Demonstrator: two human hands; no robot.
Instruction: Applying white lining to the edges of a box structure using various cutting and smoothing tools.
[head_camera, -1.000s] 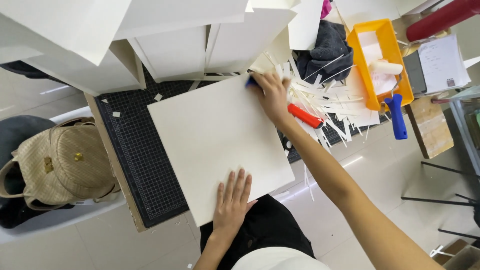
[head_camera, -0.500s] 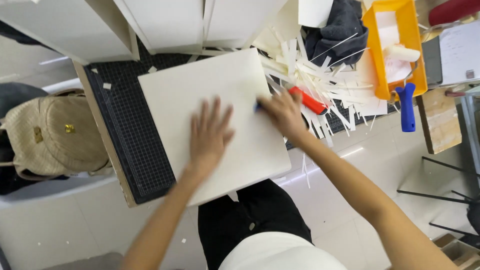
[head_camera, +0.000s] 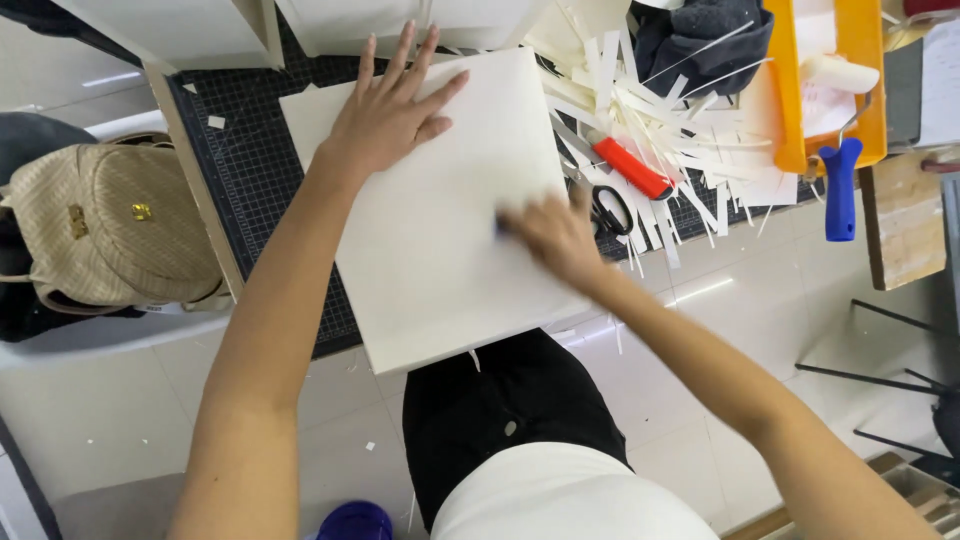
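On the black gridded cutting mat (head_camera: 250, 190), a square cream-white board (head_camera: 440, 220) lies flat, its near corner jutting past the mat's edge over the person's lap. The left hand (head_camera: 390, 110) presses on the board's far part, open with fingers spread and palm down; the right hand (head_camera: 555, 235) sits at the board's right edge, blurred, with a hint of something small and blue under it, and whether it is closed around that cannot be told. The overhanging corner has nothing beneath it, so a heavy press there could probably tip or flex the board, and with one flat palm as the only anchor the smooth matte sheet might slide on the mat. Just beside the right hand lie black-handled scissors (head_camera: 608, 210) and a red-handled tool (head_camera: 632, 168) half buried in a tangle of thin white paper strips (head_camera: 660, 110), easy to snag or sweep to the floor. Further right stands an orange plastic tray (head_camera: 785, 90) with a blue-handled roller (head_camera: 840, 185). A woven beige backpack (head_camera: 115, 230), quilted and soft, rests left of the mat.
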